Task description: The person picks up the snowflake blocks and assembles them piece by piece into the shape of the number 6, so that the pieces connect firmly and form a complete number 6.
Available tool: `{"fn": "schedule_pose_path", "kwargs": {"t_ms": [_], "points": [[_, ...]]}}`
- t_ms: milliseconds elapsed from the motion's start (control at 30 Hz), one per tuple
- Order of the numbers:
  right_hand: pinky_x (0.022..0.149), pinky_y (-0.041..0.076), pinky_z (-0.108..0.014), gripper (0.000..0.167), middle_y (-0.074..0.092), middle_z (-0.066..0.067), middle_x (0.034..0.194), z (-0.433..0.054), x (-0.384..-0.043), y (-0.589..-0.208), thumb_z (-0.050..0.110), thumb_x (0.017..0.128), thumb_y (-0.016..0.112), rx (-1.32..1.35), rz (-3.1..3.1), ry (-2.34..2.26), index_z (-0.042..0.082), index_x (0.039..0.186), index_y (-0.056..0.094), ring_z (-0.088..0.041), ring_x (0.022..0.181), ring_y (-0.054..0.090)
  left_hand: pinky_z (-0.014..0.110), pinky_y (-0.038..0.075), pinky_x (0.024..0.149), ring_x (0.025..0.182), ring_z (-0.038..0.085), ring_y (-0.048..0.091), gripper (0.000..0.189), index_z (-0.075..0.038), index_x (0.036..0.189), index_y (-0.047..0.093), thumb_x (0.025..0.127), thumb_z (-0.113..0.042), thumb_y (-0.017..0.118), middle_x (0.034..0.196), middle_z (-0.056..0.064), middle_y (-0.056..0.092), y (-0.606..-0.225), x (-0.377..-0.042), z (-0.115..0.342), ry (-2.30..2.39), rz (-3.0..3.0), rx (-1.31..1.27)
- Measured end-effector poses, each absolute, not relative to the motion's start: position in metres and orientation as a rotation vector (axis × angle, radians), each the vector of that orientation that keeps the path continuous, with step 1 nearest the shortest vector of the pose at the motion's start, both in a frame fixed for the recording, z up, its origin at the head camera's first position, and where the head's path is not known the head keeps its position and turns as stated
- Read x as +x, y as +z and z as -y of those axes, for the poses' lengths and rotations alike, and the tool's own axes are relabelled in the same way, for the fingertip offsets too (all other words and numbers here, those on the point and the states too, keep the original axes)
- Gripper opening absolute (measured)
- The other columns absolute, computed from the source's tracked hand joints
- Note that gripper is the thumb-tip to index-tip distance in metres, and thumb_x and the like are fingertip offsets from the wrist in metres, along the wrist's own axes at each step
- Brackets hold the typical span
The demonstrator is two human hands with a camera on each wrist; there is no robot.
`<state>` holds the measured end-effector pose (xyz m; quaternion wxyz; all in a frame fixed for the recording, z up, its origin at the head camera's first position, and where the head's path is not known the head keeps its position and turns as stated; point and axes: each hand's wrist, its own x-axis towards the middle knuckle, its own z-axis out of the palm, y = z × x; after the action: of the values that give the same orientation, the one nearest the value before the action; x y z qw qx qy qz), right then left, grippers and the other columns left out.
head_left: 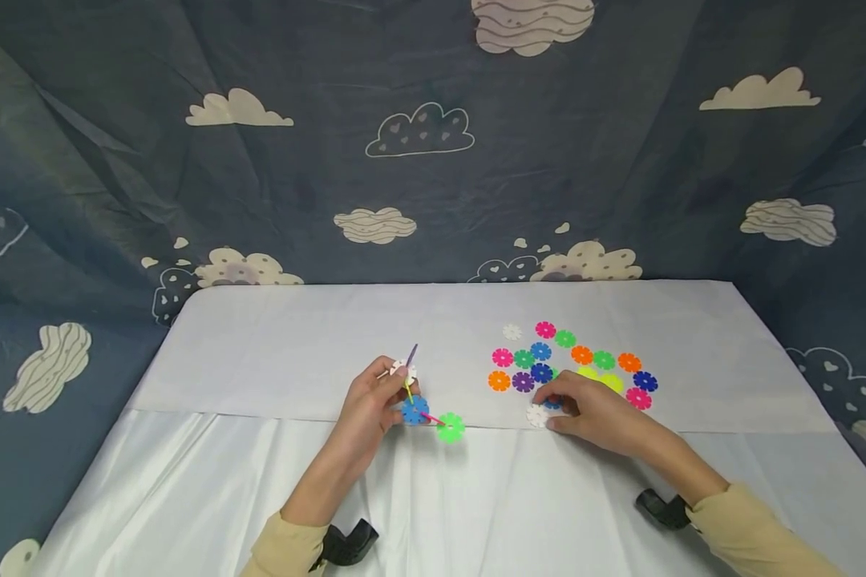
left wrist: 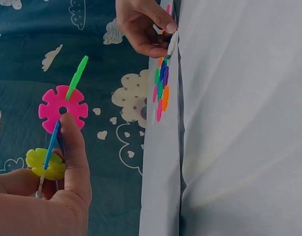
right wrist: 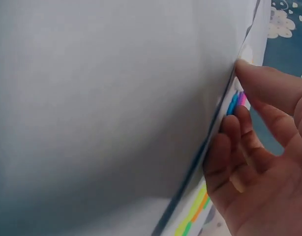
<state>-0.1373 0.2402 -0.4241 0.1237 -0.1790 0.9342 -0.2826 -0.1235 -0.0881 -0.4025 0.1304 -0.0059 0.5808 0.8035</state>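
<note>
Dark cloud-print backdrop (head_left: 36, 272), behind a table with a white cloth (head_left: 188, 481).

Left sleeve (head_left: 283, 546), tan; black wrist device (head_left: 350, 545) beside it.

Left hand (head_left: 370, 403): thumb and fingers grip a chain of notched plastic discs (head_left: 414, 409), raised over the table's near half. The chain shows purple, white, yellow, blue and pink pieces, with a green disc (head_left: 451, 428) at its right end.

Loose discs, lying close together on the cloth, right of the chain: orange disc (head_left: 499, 381), pink disc (head_left: 501, 357), pale disc (head_left: 511, 331), purple disc (head_left: 523, 382), others in blue and green.

White disc (head_left: 536, 416): pinched between thumb and fingers of the right hand (head_left: 597, 407), in front of the loose discs.

Beyond that hand, further loose discs, including a dark blue disc (head_left: 645, 381).

Right sleeve (head_left: 754, 529), tan; second black device (head_left: 661, 509) at its cuff.
</note>
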Motion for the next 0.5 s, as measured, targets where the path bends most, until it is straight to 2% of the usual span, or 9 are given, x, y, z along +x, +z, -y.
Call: {"fn": "schedule_pose_path", "kwargs": {"t_ms": [267, 367, 500], "points": [[0.064, 0.049, -0.023, 0.024, 0.056, 0.006, 0.079, -0.23, -0.135, -0.421, 0.007, 0.084, 0.077, -0.527, -2.726, -0.873, 0.02, 0.096, 0.062, -0.015, 0.076, 0.053, 0.027, 0.043, 0.059, 0.077, 0.017, 0.053, 0.013, -0.006, 0.095, 0.048, 0.103, -0.016, 0.05, 0.083, 0.007, 0.058, -0.401, -0.126, 0.088, 2.367, -1.654, -0.006], [0.066, 0.051, -0.023, 0.02, 0.057, 0.006, 0.08, -0.226, -0.136, -0.418, 0.008, 0.085, 0.077, -0.534, -2.723, -0.911, 0.019, 0.096, 0.064, -0.016, 0.077, 0.054, 0.027, 0.044, 0.058, 0.075, 0.018, 0.053, 0.012, -0.006, 0.094, 0.048, 0.103, -0.014, 0.05, 0.082, 0.007, 0.058, -0.4, -0.126, 0.088, 2.372, -1.65, 0.003], [0.068, 0.054, -0.023, 0.02, 0.061, 0.005, 0.086, -0.219, -0.14, -0.414, 0.011, 0.086, 0.077, -0.492, -2.709, -1.023, 0.017, 0.102, 0.069, -0.017, 0.08, 0.057, 0.027, 0.044, 0.058, 0.075, 0.018, 0.054, 0.012, -0.006, 0.094, 0.049, 0.102, -0.014, 0.053, 0.082, 0.007, 0.06, -0.4, -0.124, 0.089, 2.345, -1.682, 0.008]]}}
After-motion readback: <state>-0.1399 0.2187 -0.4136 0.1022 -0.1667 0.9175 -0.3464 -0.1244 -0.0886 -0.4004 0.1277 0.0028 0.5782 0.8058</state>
